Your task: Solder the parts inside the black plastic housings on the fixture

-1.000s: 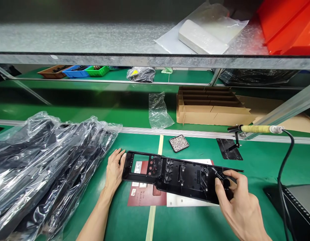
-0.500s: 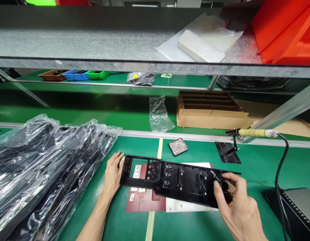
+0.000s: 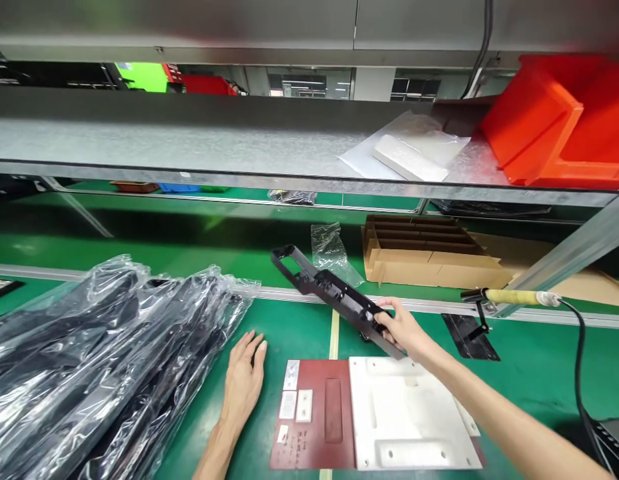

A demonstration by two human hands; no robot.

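My right hand (image 3: pixel 397 327) grips one end of a long black plastic housing (image 3: pixel 334 293) and holds it up, tilted, with its framed end raised to the far left. My left hand (image 3: pixel 245 373) rests on the green bench, fingers stretched out, holding nothing. Between my hands and nearer to me lies a dark red plate (image 3: pixel 314 447) with small white pieces on it. A white plate with recesses (image 3: pixel 414 413) sits against its right side. The small tray of metal bits is hidden now.
Plastic-wrapped black parts (image 3: pixel 119 360) cover the left side. A cardboard divider box (image 3: pixel 434 267) and a clear bag (image 3: pixel 332 247) stand behind. To the right, a yellow-handled tool (image 3: pixel 514 297) rests on a stand with a black cable. Overhead, a shelf holds a red bin (image 3: pixel 554 133).
My left hand has let go of the black housing. My right hand has lifted it away from me and tilted it, uncovering the red and white plates. The view has tipped upward.
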